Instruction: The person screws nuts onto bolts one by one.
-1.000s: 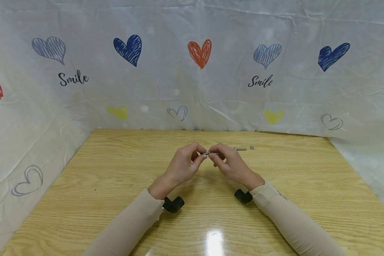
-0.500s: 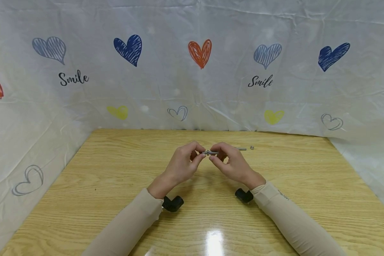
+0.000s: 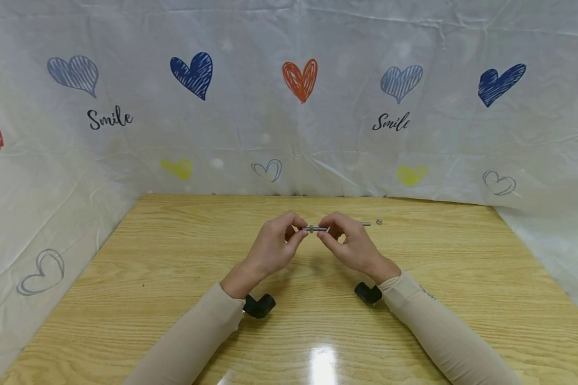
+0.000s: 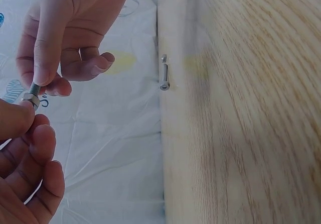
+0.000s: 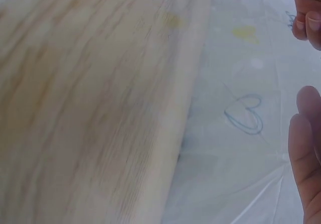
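Observation:
A silver bolt (image 3: 320, 229) lies level between my two hands, held above the table, with a hex nut (image 3: 311, 229) part way along it. My left hand (image 3: 275, 245) pinches the bolt's left end, which its fingertips hide. At the other end, the thumb and fingertips of my right hand (image 3: 350, 244) pinch the shank. Seen from the left wrist, the nut (image 4: 31, 100) sits close to the left fingertips, and thread (image 4: 34, 89) shows up to the right thumb. In the right wrist view only fingers (image 5: 303, 148) show at the edge.
Behind my right hand a second bolt (image 3: 365, 224) lies on the wooden table (image 3: 173, 256), partly covered by the hand. A loose nut (image 3: 379, 221) lies beside it. A white sheet (image 3: 337, 144) printed with hearts hangs along the table's back edge.
My right fingertips have slid right, off the nut and along the shank, so more of the bolt shows. Both hands rose slightly. The right hand now covers more of the bolt on the table.

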The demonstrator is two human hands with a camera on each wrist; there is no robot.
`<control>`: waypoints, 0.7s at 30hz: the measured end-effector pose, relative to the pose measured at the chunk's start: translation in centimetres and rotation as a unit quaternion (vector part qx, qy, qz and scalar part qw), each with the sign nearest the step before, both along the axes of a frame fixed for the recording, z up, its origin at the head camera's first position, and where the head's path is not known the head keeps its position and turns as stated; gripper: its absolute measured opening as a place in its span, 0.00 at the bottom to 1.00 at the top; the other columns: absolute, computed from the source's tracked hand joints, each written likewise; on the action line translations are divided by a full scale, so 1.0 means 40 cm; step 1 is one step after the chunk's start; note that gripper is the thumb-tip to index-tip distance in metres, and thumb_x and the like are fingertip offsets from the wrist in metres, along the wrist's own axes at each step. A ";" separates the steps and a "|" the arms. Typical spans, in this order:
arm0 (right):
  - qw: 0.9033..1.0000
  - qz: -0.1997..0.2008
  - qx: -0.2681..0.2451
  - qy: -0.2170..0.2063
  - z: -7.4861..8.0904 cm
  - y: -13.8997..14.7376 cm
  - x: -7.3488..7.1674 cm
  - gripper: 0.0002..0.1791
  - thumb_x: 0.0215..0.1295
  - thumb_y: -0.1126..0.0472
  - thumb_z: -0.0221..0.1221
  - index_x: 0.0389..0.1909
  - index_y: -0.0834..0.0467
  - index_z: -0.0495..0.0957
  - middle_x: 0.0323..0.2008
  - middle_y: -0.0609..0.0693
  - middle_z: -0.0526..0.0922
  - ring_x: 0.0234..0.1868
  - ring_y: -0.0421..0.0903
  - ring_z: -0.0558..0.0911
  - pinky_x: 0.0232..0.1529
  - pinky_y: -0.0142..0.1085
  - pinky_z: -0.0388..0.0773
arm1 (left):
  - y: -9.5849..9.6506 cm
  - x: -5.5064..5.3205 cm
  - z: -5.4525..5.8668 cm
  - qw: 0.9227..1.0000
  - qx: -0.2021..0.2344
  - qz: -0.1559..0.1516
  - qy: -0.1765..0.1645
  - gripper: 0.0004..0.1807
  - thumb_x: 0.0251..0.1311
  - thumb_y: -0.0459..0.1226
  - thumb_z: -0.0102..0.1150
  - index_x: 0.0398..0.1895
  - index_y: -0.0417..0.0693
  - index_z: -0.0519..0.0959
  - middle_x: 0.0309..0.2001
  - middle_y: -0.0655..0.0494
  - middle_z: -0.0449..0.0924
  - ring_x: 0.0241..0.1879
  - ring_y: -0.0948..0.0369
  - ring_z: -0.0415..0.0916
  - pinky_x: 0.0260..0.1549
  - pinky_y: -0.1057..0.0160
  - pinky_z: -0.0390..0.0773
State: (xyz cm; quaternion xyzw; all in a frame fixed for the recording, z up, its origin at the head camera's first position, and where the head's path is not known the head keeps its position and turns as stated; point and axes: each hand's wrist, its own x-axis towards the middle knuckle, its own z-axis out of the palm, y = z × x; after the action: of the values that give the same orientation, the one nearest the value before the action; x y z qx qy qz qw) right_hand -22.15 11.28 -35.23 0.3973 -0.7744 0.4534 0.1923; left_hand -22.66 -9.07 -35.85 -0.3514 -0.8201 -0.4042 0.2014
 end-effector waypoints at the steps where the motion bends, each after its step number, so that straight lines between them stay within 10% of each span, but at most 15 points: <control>1: 1.000 0.003 -0.002 -0.002 0.001 0.000 0.001 0.06 0.61 0.75 0.59 0.39 0.66 0.75 0.25 0.54 0.77 0.22 0.47 0.75 0.25 0.41 0.74 | 0.000 0.000 0.000 1.000 0.000 -0.001 0.000 0.05 0.60 0.28 0.61 0.38 0.42 0.77 0.31 0.55 0.79 0.20 0.67 0.70 0.21 0.69 0.73; 21: 0.998 0.036 -0.038 -0.037 -0.013 -0.011 -0.002 0.05 0.63 0.76 0.57 0.38 0.66 0.75 0.30 0.53 0.79 0.22 0.52 0.79 0.22 0.40 0.75 | 0.005 -0.005 -0.008 1.000 -0.015 -0.007 0.026 0.10 0.57 0.30 0.65 0.41 0.44 0.76 0.36 0.55 0.77 0.26 0.64 0.70 0.25 0.59 0.76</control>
State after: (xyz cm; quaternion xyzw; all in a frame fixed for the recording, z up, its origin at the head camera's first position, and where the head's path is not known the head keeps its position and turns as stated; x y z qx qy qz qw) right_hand -22.21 10.82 -35.74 0.4003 -0.7484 0.5033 0.1623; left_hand -22.85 -8.85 -36.17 -0.3709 -0.8181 -0.3837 0.2143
